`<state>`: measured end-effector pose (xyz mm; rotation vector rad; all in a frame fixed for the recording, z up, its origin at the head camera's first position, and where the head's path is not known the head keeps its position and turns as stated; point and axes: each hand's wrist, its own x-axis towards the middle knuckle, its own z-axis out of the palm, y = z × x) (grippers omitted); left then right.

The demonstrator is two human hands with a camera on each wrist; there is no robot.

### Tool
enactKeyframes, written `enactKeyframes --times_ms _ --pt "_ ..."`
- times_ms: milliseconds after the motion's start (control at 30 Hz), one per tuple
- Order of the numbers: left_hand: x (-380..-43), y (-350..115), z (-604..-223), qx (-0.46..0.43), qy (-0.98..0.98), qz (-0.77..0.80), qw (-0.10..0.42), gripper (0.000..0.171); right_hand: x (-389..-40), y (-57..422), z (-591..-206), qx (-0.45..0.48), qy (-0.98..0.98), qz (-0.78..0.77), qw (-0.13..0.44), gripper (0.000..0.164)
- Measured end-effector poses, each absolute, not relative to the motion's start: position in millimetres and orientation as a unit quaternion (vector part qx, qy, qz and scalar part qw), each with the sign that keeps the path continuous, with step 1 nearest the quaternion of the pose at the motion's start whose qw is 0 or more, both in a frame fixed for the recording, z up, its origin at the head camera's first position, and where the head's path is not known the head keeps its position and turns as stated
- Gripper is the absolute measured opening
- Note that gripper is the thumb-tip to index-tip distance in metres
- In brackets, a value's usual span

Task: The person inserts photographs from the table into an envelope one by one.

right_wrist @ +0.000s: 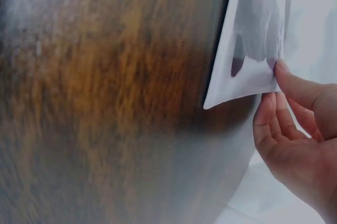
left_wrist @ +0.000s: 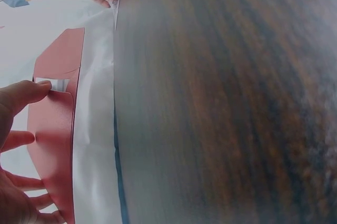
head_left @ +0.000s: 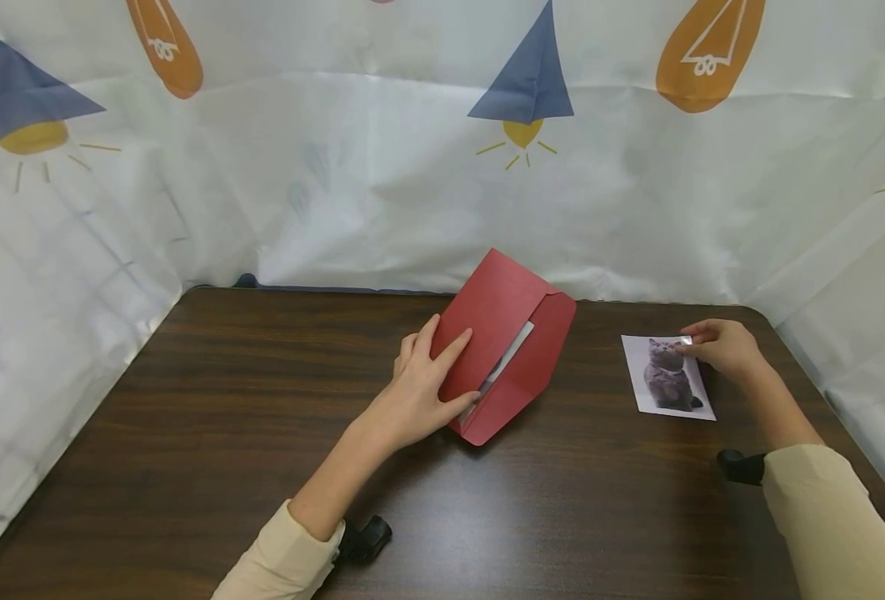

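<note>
A red envelope (head_left: 480, 325) is tilted over the back middle of the dark table, its flap side open along one edge. Pale paper (head_left: 513, 346) shows inside that opening. My left hand (head_left: 423, 387) holds the envelope, thumb by the opening and the other fingers spread over its body. In the left wrist view the thumb (left_wrist: 31, 92) lies at the edge of the slot. At the right, my right hand (head_left: 723, 346) pinches a corner of a photo (head_left: 667, 379) of a grey cat. The right wrist view shows the thumb on the photo (right_wrist: 253, 71) and fingers behind it.
The dark wood-grain table (head_left: 225, 433) carries both. A white curtain (head_left: 382, 183) printed with lamps and bulbs hangs along its back edge and both sides. Black wrist straps (head_left: 367, 537) sit below the cream sleeves (head_left: 285, 550).
</note>
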<state>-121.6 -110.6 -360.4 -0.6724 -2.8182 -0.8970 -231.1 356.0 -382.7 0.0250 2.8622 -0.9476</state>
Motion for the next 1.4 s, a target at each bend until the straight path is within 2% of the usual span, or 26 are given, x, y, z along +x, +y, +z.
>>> enactKeyframes --times_ms 667,1400 --pt "-120.9 -110.1 -359.1 -0.217 -0.929 -0.297 0.051 0.077 -232.2 354.7 -370.4 -0.015 0.939 -0.341 0.049 0.032" --pt "-120.8 -110.4 -358.5 -0.218 -0.927 -0.299 0.052 0.077 -225.5 353.8 -356.1 -0.042 0.941 -0.332 0.042 0.035"
